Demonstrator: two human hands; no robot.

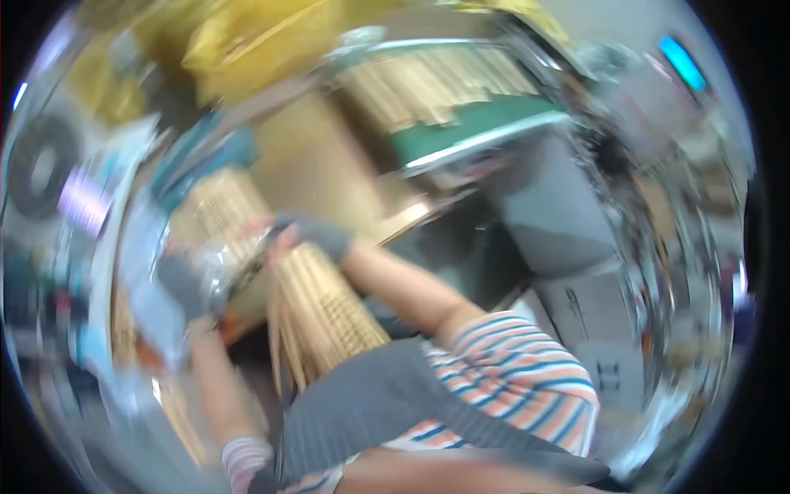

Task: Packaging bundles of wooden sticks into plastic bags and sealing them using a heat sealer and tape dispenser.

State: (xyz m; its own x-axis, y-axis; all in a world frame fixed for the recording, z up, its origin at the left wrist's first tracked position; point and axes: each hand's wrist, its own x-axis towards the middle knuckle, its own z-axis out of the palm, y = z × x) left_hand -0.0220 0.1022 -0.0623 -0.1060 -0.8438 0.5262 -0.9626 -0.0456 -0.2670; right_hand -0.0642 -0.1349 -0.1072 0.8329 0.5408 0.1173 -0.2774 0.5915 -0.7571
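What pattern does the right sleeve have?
The right sleeve has orange-pink, white and blue stripes; head view.

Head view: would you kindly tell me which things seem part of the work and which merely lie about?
Seemingly in use: wooden sticks at the right hand; clear plastic by the left hand.
Seemingly lying about: yellow plastic; pale boxes.

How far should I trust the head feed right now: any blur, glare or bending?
Head view: heavy motion blur, smearing the left hand, right hand and wooden sticks; bright glare along the green tray's metal rim; fisheye bending toward the edges, with black corners; striped sleeve comparatively readable.
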